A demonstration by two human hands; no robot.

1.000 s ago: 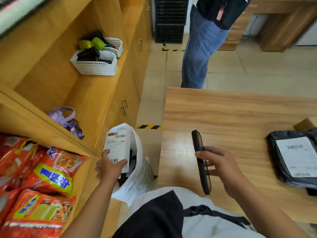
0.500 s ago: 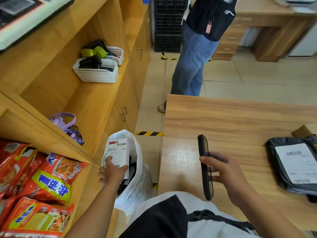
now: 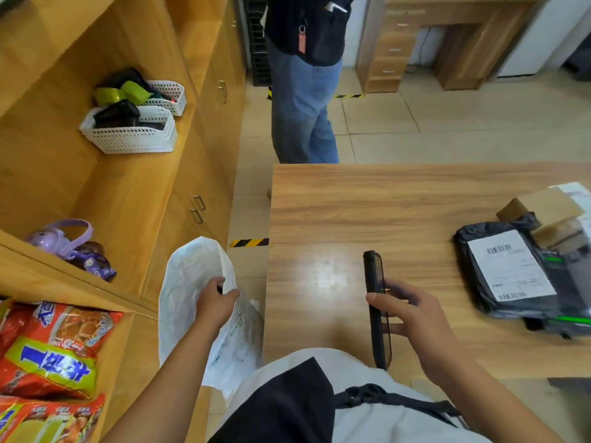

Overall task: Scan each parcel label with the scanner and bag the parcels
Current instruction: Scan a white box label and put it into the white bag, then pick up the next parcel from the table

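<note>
A white plastic bag hangs open beside the wooden table's left edge. My left hand grips the bag's rim, fingers curled over it; the parcel that went in is hidden inside. My right hand holds a black handheld scanner upright on edge above the table. A black poly parcel with a white label lies flat at the table's right side, apart from both hands. Brown cardboard boxes sit behind it.
A person in jeans stands at the table's far left corner. Wooden shelving on the left holds white baskets, a purple toy and red snack packs. Black-and-yellow tape marks the floor.
The labelled parcel in my left hand has dropped down into the white bag and is out of sight; that hand now holds the bag's rim. The view has swung right.
</note>
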